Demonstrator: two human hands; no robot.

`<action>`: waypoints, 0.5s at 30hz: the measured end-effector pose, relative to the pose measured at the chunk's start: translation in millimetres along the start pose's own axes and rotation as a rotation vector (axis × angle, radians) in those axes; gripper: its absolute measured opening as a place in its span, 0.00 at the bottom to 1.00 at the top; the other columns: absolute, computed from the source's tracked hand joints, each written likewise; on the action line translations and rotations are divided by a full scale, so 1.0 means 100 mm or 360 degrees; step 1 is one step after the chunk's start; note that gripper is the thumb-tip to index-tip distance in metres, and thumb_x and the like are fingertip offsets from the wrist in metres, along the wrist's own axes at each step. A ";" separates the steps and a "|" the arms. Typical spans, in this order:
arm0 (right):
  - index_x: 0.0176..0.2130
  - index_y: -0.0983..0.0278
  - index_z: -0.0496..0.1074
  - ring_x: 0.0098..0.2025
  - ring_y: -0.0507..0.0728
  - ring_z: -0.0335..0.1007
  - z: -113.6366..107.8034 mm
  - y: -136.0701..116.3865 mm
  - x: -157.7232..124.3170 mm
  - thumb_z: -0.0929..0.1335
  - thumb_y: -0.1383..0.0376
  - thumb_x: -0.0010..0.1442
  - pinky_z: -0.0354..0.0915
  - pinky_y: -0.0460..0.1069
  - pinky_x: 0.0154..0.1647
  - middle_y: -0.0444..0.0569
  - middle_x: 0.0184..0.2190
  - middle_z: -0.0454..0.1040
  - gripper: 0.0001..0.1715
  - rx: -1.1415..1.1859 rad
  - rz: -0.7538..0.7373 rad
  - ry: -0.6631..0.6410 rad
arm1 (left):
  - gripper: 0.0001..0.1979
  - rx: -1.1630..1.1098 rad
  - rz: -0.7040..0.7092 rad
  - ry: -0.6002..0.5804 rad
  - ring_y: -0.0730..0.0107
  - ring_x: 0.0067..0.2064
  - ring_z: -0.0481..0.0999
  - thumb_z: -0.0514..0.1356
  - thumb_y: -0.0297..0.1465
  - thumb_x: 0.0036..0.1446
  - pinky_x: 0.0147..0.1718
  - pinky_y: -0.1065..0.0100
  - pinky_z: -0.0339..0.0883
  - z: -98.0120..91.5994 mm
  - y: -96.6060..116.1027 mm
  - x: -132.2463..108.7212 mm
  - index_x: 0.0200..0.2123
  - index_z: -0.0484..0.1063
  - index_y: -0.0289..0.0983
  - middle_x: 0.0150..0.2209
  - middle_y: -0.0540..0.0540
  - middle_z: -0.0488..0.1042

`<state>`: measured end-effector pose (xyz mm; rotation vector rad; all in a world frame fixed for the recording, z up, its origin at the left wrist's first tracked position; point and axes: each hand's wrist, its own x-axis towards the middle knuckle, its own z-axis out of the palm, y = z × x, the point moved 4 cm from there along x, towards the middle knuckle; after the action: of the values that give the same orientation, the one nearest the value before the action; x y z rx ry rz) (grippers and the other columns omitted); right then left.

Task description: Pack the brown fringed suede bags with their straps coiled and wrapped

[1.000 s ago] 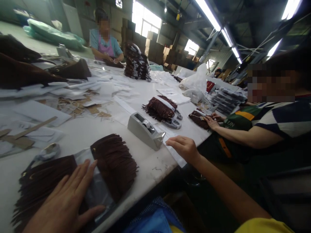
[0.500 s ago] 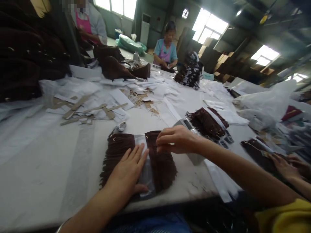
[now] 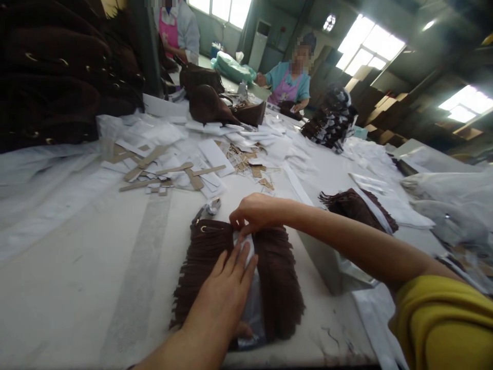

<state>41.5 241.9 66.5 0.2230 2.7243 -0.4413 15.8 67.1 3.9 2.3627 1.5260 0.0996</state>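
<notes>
A dark brown fringed bag piece point(image 3: 279, 282) lies flat on the table in front of me. It has gold eyelets near its top edge, and a pale plastic-like strip point(image 3: 254, 303) runs down its middle. My left hand point(image 3: 227, 288) rests on the strip and the brown panel beside it, fingers stretched out and slightly spread. At the top end of the strip, my right hand point(image 3: 256, 213) has its fingers bent and pinched together. What they grip, if anything, is hidden. A small wrapped grey bundle point(image 3: 211, 206) sits at the piece's upper left corner.
White paper and brown card scraps point(image 3: 165, 169) lie beyond the piece. Brown bags point(image 3: 210, 105) stand behind them, and a dark stack point(image 3: 331, 121) is farther right. Another fringed piece point(image 3: 352, 210) lies at right, past a grey box-like object point(image 3: 327, 262). A co-worker point(image 3: 288, 85) sits opposite.
My right hand has moved left, from the right panel to the top of the strip. My left hand stays flat on the piece. The camera view has shifted left.
</notes>
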 end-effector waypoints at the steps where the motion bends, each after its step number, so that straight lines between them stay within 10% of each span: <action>1: 0.36 0.58 0.79 0.27 0.51 0.67 0.02 0.06 0.04 0.76 0.56 0.50 0.51 0.46 0.28 0.41 0.30 0.79 0.13 0.0027 0.0052 -0.0014 | 0.62 -0.0005 0.0001 0.0001 0.41 0.70 0.42 0.70 0.54 0.38 0.65 0.43 0.48 0.00 0.00 0.00 0.69 0.47 0.33 0.70 0.28 0.38; 7: 0.31 0.64 0.76 0.25 0.49 0.63 0.21 0.54 0.21 0.76 0.52 0.48 0.54 0.45 0.28 0.39 0.23 0.74 0.18 0.0558 0.0184 -0.0206 | 0.60 -0.0027 -0.0017 -0.0002 0.41 0.70 0.45 0.70 0.52 0.40 0.65 0.42 0.49 0.01 0.01 -0.02 0.70 0.47 0.34 0.70 0.29 0.39; 12: 0.32 0.62 0.78 0.30 0.53 0.69 0.03 0.60 -0.04 0.74 0.63 0.54 0.57 0.47 0.33 0.43 0.27 0.77 0.05 0.0209 0.0520 0.0444 | 0.62 -0.0003 -0.0015 0.0041 0.41 0.71 0.43 0.70 0.53 0.37 0.65 0.43 0.48 0.03 0.01 -0.02 0.69 0.47 0.33 0.70 0.29 0.38; 15: 0.46 0.60 0.77 0.41 0.55 0.75 0.13 0.28 -0.25 0.65 0.61 0.65 0.63 0.47 0.44 0.46 0.40 0.80 0.14 0.0408 0.0275 0.0649 | 0.62 0.0035 -0.0020 0.0081 0.42 0.71 0.45 0.71 0.53 0.36 0.65 0.44 0.48 -0.01 0.01 -0.03 0.69 0.49 0.35 0.70 0.31 0.40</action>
<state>74.5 261.5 56.8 0.6788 2.9960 -0.7671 15.1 64.1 5.8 2.3848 1.5728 0.1414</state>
